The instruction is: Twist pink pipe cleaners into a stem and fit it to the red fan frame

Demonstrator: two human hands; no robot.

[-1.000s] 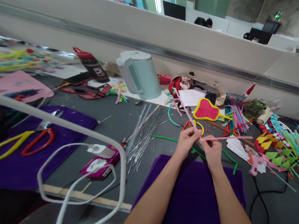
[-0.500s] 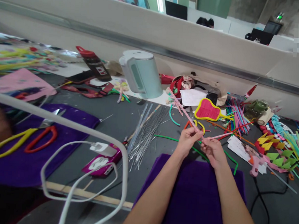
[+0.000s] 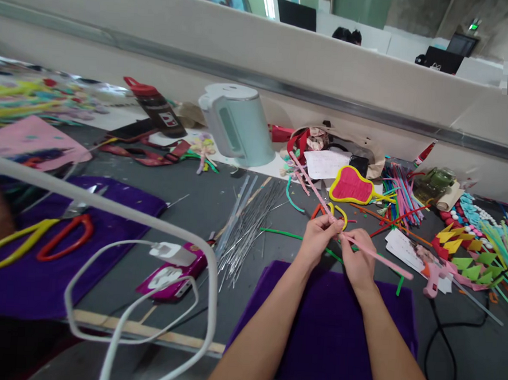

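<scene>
Head view, twisted pink stem (image 3: 310,185): rises away from the left hand, its near end between that hand's fingertips.
Straight pink strip (image 3: 383,256): slants out past the right hand, its far end free; the fingers hide whether it joins the stem.
Handling: both pieces look very light and fuzzy, probably bendable, with little slip; a hard squeeze would likely flatten the pile. The best hold seems to be a fingertip pinch close to where they meet.
Left hand (image 3: 317,240): thumb and fingers drawn together on the base of the stem.
Right hand (image 3: 359,256): fingers curled, thumb pressing the inner end of the strip, almost touching the left.
Purple cloth (image 3: 331,332): beneath both forearms, nearer the body than the hands.
Yellow-edged pink panel (image 3: 352,184): just beyond the hands.
Silver wires (image 3: 246,235): a loose bundle left of the left hand.
Pink glue gun (image 3: 434,281): right of the right hand, apart from it.
Kettle (image 3: 249,126): farther off, beyond and left of the left hand.
</scene>
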